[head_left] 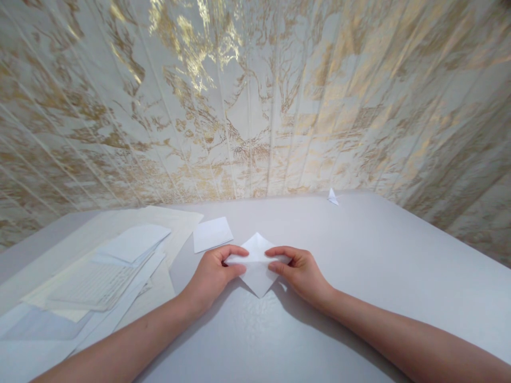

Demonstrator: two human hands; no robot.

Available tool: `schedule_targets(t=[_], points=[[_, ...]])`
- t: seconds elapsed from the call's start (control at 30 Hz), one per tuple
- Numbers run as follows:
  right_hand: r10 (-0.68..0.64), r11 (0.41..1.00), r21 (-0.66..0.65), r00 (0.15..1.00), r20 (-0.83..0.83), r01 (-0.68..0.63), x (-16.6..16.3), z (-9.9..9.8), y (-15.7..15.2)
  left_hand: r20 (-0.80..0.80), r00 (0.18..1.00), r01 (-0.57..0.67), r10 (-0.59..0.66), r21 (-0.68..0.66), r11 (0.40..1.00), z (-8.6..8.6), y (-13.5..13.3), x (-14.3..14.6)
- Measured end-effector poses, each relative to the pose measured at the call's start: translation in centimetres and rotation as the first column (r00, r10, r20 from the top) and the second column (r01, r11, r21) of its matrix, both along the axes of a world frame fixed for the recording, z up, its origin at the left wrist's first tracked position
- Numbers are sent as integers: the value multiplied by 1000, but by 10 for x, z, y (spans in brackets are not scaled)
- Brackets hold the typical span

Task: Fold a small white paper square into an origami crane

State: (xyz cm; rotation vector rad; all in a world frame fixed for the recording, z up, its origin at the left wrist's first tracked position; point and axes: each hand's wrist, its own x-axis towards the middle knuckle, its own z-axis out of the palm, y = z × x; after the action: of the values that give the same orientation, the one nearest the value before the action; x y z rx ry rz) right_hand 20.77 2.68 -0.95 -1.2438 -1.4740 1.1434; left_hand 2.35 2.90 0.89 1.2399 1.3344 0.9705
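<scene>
A folded white sheet of paper [258, 274], diamond-shaped with a crease across its middle, is held between my two hands just over the table. My left hand [223, 266] pinches its left corner between thumb and fingers. On the opposite side my right hand [297, 268] grips the right corner in the same way. One point of the paper faces away from me and another faces toward me. Behind my left hand lies a white folded paper rectangle [213, 234], apart from the held sheet.
Loose papers, some with writing [93, 284], are piled on the left of the pale table [399, 276]. A small folded paper figure [332, 197] stands near the back edge on the right. A wall covering with gold patterns [255, 106] rises behind the table.
</scene>
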Motion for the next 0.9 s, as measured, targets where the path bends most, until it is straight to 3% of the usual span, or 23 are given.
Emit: schedule_targets(t=[0.13,0.37,0.47,0.6,0.8,0.9], points=[[-66,990,136,987,150,46,1,3,-1,-137,991,3,10,94,996,2,0,-2],[-54,946,323,961,273,-38,0,2,1,-119,992,-39,50,90,995,-4,5,3],[-73,948,316,951,300,-26,-1,-1,1,-171,985,-12,35,133,991,-7,6,2],[-60,962,268,925,376,-46,-1,-4,-1,-356,935,97,-3,246,964,-8,5,-1],[-45,938,332,909,415,-105,-4,6,-3,-451,890,231,-74,305,924,6,-1,5],[-52,933,343,899,434,-111,-10,14,3,-478,877,221,-46,316,922,14,3,11]])
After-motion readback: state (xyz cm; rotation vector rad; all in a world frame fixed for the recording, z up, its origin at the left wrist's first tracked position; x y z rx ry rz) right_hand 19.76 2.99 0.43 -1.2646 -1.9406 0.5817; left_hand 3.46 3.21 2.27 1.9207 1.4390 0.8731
